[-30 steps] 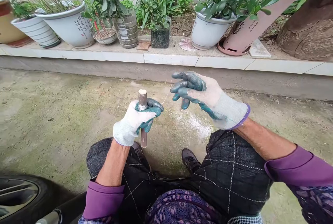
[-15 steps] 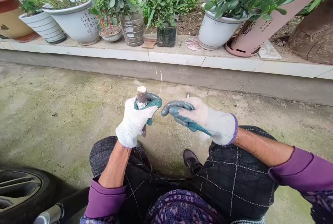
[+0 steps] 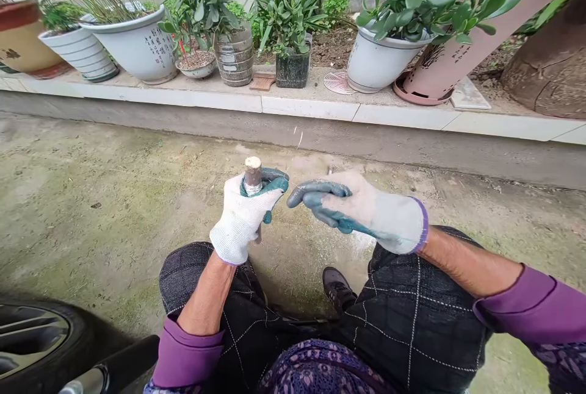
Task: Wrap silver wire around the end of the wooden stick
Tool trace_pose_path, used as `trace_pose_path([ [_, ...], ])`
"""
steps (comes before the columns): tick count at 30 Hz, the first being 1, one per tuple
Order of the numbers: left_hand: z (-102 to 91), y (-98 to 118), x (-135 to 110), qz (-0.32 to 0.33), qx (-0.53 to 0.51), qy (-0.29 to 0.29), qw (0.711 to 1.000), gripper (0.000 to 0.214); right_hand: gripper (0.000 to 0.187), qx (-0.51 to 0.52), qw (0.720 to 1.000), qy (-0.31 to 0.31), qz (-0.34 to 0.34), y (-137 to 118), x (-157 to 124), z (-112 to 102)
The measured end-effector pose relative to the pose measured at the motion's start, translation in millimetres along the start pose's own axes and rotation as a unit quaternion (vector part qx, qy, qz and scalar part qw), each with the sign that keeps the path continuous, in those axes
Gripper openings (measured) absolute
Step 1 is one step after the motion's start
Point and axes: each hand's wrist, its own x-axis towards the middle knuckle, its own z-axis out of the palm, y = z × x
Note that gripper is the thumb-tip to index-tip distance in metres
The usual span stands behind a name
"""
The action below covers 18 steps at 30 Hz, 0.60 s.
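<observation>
My left hand point(image 3: 242, 217), in a white glove with a green palm, is closed round a short brown wooden stick point(image 3: 253, 171) held upright, with thin wire wound just below its top. My right hand point(image 3: 366, 211), gloved the same, reaches in from the right with its fingers close together, tips almost touching the left fingers. A small metal tip point(image 3: 329, 169) pokes up behind the right hand; the rest of it is hidden. A fine wire strand point(image 3: 299, 138) sticks up above the gap between the hands. Both hands hover over my knees in dark checked trousers.
A tiled ledge point(image 3: 306, 107) runs across the back with several potted plants, among them a white pot point(image 3: 137, 46) and a pink pot point(image 3: 439, 71). A tyre point(image 3: 36, 339) lies at the lower left. My shoe point(image 3: 336, 287) rests on mossy concrete.
My right hand came down from a raised, spread pose and closed in on the left hand. The left hand has kept the stick upright, and the wire strand now stands shorter.
</observation>
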Motion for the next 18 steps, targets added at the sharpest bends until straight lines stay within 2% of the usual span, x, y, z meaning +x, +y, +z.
trace_pose_path([
  [2,-1.9,-2,1,-0.009,-0.010,-0.012,1.000,0.027,0.036,-0.076,0.997,0.010,-0.030,-3,1,-3],
  [4,-4.4,-2,0,-0.019,-0.016,-0.032,0.999,0.030,0.031,-0.103,0.988,0.094,-0.070,-8,2,-8],
  [6,-5.9,0,-1,-0.028,-0.009,-0.047,0.998,0.031,0.031,-0.068,0.973,0.200,-0.093,-14,4,-14],
  [8,-5.5,2,-3,-0.038,0.014,-0.060,0.997,0.030,0.034,-0.011,0.965,0.247,-0.090,-19,5,-18],
  [14,-2.8,0,-4,-0.056,0.020,-0.130,0.990,0.025,0.036,0.068,0.977,0.197,-0.036,-22,6,-17],
  [16,-4.1,-5,-2,-0.068,-0.005,-0.165,0.984,0.025,0.033,0.093,0.977,0.189,-0.027,-18,5,-18],
  [18,-5.8,-9,1,-0.085,-0.059,-0.195,0.975,0.025,0.029,0.125,0.979,0.155,-0.039,-15,4,-21],
])
